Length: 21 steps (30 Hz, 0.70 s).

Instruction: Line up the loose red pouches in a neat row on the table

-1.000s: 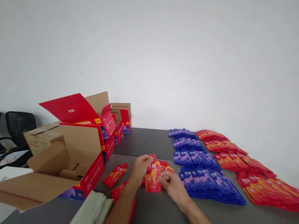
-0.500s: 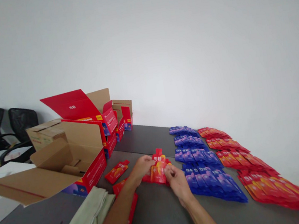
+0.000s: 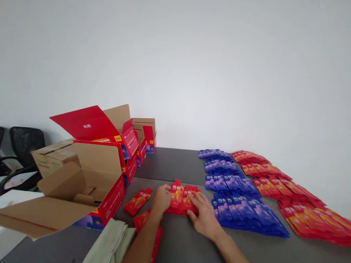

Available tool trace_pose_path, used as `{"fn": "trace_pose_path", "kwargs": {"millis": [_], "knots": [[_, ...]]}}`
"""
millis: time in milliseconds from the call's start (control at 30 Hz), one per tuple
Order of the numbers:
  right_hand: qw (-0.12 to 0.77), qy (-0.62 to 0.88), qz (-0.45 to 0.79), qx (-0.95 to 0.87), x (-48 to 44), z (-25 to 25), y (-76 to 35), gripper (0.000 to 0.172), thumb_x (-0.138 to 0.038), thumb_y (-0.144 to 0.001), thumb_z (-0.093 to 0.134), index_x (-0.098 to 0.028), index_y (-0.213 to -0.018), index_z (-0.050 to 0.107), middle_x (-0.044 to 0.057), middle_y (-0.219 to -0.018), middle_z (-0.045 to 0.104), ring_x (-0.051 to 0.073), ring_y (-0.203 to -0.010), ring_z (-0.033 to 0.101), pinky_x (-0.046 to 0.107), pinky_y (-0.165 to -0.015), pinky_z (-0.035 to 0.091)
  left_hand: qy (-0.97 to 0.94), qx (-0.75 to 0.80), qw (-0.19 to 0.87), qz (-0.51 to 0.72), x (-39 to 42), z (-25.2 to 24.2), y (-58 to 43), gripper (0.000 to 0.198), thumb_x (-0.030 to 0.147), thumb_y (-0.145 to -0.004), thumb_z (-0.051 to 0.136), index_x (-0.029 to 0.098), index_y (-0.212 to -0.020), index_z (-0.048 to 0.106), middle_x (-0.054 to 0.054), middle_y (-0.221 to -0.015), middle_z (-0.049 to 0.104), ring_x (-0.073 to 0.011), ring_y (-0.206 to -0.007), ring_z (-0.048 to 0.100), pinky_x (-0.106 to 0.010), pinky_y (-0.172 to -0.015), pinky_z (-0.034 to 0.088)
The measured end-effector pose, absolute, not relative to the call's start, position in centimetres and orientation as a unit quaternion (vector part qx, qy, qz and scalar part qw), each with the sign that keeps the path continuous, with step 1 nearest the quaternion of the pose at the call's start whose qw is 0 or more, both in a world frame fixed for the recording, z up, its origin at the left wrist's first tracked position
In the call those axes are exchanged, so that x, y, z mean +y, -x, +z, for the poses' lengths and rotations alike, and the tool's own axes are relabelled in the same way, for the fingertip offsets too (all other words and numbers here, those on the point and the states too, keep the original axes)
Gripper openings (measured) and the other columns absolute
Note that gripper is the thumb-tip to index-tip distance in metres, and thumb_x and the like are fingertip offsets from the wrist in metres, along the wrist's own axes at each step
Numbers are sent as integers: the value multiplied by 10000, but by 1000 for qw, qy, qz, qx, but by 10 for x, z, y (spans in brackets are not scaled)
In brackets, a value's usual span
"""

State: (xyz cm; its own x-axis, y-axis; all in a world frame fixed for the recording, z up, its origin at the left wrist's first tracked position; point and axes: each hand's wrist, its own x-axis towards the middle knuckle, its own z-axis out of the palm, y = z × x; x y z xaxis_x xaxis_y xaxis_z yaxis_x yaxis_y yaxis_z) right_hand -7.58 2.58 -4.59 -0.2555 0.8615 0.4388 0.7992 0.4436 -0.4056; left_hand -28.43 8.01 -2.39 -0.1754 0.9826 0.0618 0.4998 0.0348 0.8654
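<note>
Red spouted pouches [image 3: 176, 196] with an orange fruit print overlap in a small pile on the dark table before me. My left hand [image 3: 162, 198] has its fingers closed at the left edge of the pile, gripping a pouch; its thumb is partly hidden. Over the right-hand pouch [image 3: 189, 193] lies my right hand [image 3: 204, 216], fingers stretched across its face and thumb apart at the lower edge. More red pouches [image 3: 138, 201] lie loose left of my left forearm, which partly covers some of them.
Rows of blue pouches [image 3: 240, 209] and red pouches [image 3: 320, 217] lie overlapped at the right. Open red cartons [image 3: 112, 202] stand left and behind, near a plain brown box [image 3: 56, 158]. A folded pale green cloth [image 3: 99, 261] lies at the front left. A white wall [image 3: 217, 55] rises behind.
The pouch held up between both hands has come down onto the pile, to the left. My right hand has released its pinch and spread over the neighbouring pouch.
</note>
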Motion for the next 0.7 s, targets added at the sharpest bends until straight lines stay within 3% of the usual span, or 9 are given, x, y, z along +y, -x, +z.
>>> {"fn": "trace_pose_path", "kwargs": {"millis": [167, 367, 700], "knots": [[236, 549, 54, -800, 22, -50, 78, 536, -291, -863, 563, -268, -1394, 492, 18, -1516, 306, 293, -1418, 184, 463, -1110, 269, -583, 668, 274, 373, 69, -13, 278, 221, 35, -673, 598, 135, -826, 723, -81, -825, 738, -178, -836, 663, -225, -735, 443], [223, 536, 65, -812, 23, -50, 76, 478, -233, -909, 486, -274, -1385, 502, 31, -1496, 345, 267, -1412, 221, 449, -1102, 277, -611, 667, 248, 348, 59, -6, 273, 178, 90, -678, 605, 184, -743, 743, -92, -821, 738, -230, -924, 652, -264, -792, 433], [222, 535, 72, -812, 23, -50, 76, 494, -210, -883, 503, -234, -1376, 518, 57, -1490, 355, 266, -1401, 252, 437, -1114, 275, -670, 646, 206, 302, 62, -17, 271, 198, 116, -718, 567, 185, -737, 751, -79, -796, 730, -192, -831, 637, -261, -805, 415]]}}
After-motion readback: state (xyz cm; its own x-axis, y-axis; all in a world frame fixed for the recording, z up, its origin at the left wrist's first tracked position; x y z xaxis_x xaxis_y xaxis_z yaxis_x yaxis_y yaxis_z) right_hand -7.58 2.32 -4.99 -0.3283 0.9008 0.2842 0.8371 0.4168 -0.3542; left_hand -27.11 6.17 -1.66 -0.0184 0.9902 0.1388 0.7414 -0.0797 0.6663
